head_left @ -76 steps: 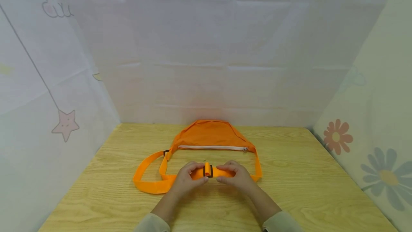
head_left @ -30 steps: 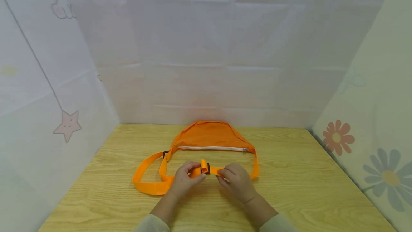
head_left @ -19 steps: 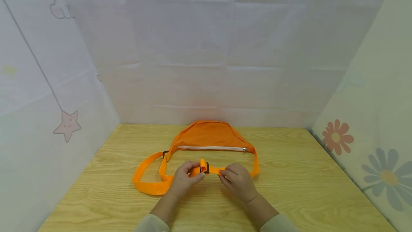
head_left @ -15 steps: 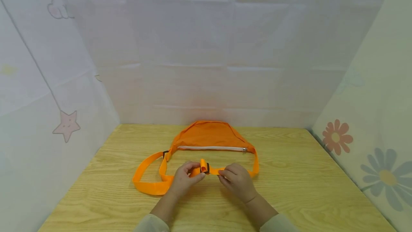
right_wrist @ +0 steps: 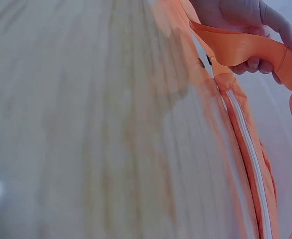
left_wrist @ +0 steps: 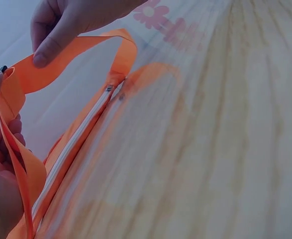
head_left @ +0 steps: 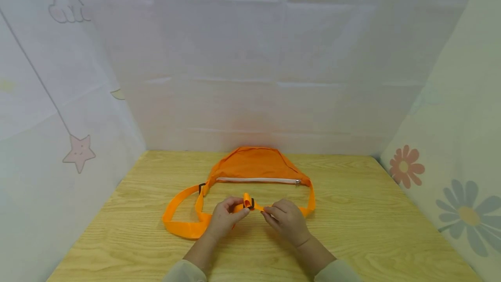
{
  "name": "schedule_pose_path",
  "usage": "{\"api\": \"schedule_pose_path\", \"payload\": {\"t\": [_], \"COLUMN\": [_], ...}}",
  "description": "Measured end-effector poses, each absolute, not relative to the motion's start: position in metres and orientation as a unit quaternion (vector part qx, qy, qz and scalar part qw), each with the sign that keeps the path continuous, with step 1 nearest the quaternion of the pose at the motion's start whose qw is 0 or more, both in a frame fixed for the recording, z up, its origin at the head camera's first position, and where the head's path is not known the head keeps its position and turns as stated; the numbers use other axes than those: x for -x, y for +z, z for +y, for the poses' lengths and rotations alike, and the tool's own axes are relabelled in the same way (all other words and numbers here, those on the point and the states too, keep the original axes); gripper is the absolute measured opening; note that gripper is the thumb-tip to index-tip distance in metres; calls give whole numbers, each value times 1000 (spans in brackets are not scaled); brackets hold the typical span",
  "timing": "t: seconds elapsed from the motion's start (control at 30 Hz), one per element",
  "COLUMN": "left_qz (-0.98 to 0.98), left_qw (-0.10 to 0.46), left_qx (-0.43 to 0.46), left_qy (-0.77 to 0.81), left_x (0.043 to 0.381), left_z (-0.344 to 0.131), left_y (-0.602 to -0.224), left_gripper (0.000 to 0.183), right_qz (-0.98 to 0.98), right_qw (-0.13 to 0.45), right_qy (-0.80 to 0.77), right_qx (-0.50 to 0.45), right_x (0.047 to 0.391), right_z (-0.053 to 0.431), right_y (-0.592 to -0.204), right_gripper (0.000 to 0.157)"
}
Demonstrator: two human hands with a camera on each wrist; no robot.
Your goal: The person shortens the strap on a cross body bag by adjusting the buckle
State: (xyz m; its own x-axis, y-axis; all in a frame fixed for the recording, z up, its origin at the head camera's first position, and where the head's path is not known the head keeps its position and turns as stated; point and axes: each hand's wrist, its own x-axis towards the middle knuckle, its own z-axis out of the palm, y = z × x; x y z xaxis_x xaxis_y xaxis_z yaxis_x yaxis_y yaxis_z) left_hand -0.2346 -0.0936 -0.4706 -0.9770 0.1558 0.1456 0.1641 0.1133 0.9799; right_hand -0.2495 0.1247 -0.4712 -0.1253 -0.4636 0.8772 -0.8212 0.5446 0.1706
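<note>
Nearest are two pale sleeves (head_left: 338, 272) and two bare hands. The left hand (head_left: 226, 219) pinches the orange strap (head_left: 188, 229) between thumb and fingers, just beside the dark buckle (head_left: 252, 203). The right hand (head_left: 289, 221) pinches the strap at the other side of the buckle. Compared with half a second ago, the right hand has come a little nearer to the buckle, and the short piece between them now slopes and looks narrower. The small loop (head_left: 246, 199) at the buckle remains upright. I judge that the strap is still being worked at this buckle. Behind the hands, the orange bag (head_left: 256, 164) lies on the wood-patterned counter (head_left: 352, 212), its white zip (head_left: 256, 180) toward the person. Farther, a creased pale sheet (head_left: 254, 77) closes the back; the side sheets carry a star (head_left: 80, 153) and flowers (head_left: 468, 215).
</note>
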Motion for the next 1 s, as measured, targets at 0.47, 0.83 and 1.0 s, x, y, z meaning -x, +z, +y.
{"api": "schedule_pose_path", "payload": {"t": [0.47, 0.83, 1.0], "left_qz": [-726, -731, -727], "left_qw": [-16, -20, -30], "left_qx": [115, 114, 121], "left_qy": [-678, -673, -675], "left_x": [235, 234, 233], "left_z": [-93, -92, -92], "left_y": [-469, -467, -465], "left_gripper": [36, 33, 33], "right_qz": [-727, -717, -713], "right_qw": [507, 524, 527], "right_qy": [171, 151, 147], "right_qx": [-430, -435, -438], "right_x": [247, 248, 247], "right_z": [119, 118, 115], "right_y": [-470, -466, -465], "right_gripper": [36, 34, 35]}}
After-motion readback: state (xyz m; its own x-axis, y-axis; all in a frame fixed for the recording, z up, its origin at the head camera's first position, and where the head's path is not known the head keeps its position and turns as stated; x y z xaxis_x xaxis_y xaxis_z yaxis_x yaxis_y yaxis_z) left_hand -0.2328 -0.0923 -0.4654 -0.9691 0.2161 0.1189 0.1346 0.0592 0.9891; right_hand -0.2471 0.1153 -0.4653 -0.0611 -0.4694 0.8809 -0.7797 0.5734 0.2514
